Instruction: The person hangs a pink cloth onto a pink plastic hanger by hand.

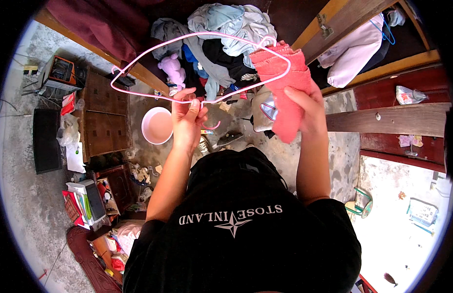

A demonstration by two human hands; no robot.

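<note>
Pink hanger (211, 33): ran left to right, left hand (188, 117) pinched its neck; red towel (284, 110): lay at hanger's right end, long axis crosswise, right hand (312, 108) nearer, fingers wrapped round towel

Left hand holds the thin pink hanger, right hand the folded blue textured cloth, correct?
Not blue: the head view shows a folded coral-red textured cloth in the right hand. The left hand does hold the thin pink hanger.
</note>
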